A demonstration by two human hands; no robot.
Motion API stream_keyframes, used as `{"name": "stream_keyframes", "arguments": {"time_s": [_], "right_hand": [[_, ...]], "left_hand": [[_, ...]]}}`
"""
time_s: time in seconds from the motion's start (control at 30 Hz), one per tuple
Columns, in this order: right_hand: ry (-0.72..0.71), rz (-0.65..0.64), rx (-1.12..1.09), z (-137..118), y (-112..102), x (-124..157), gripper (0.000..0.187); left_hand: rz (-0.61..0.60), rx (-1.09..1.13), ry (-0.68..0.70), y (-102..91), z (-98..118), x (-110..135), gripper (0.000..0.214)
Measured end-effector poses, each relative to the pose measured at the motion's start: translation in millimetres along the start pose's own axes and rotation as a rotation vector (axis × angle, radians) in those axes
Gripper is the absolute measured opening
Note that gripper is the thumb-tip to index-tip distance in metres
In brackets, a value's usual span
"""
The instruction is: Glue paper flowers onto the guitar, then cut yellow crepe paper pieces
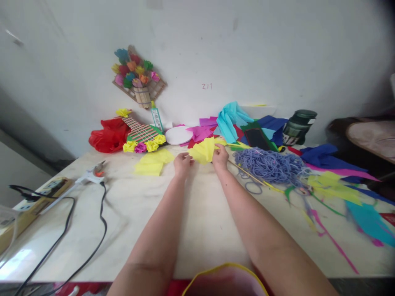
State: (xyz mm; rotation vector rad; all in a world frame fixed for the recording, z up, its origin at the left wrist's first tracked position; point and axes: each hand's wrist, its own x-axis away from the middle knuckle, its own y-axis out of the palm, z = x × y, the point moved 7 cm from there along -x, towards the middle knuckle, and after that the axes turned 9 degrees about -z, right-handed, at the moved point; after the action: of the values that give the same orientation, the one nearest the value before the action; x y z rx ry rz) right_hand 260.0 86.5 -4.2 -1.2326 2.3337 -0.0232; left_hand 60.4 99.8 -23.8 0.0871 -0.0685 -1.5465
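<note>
A piece of yellow crepe paper (203, 151) is stretched between my hands above the table. My right hand (220, 157) pinches its right side, fingers closed. At the paper's left edge, my left hand (182, 164) has its fingers curled together on the paper; the fingertips are small and partly blurred. Just left of that hand, another yellow crepe sheet (151, 163) lies flat. A thin stick (247, 172) extends from beside my right hand toward the lower right.
A tangle of purple-blue string (270, 164) lies right of my hands. Behind are a white disc (178, 135), a paper-flower craft (143, 133), a glue bottle (156, 118) and a dark jar (298, 127). A glue gun (91, 176) and power strip (46, 192) occupy the left.
</note>
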Motion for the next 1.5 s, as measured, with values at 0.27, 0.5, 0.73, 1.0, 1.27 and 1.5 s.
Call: {"name": "stream_keyframes", "arguments": {"time_s": [0.27, 0.5, 0.73, 1.0, 1.27, 1.5], "right_hand": [[0.023, -0.028, -0.029, 5, 3, -2, 0.034], [0.084, -0.06, -0.122, 18, 7, -7, 0.035], [0.153, -0.142, -0.311, 27, 19, -9, 0.038], [0.201, -0.352, -0.433, 17, 39, 1, 0.035], [0.221, -0.551, -0.561, -2, 51, 19, 0.036], [0.106, -0.656, -0.521, -8, 59, 24, 0.032]], "left_hand": [[-0.009, 0.414, -0.169, 5.1, -13, 2, 0.014], [-0.064, 0.474, -0.263, 20.6, -16, 8, 0.011], [-0.167, 0.503, -0.316, 30.0, -17, 10, 0.01], [-0.273, 0.5, -0.337, 36.5, -14, 11, 0.013], [-0.234, 0.329, -0.252, 32.4, -17, 3, 0.014], [-0.057, -0.042, -0.203, 19.5, -23, -4, 0.012]]}}
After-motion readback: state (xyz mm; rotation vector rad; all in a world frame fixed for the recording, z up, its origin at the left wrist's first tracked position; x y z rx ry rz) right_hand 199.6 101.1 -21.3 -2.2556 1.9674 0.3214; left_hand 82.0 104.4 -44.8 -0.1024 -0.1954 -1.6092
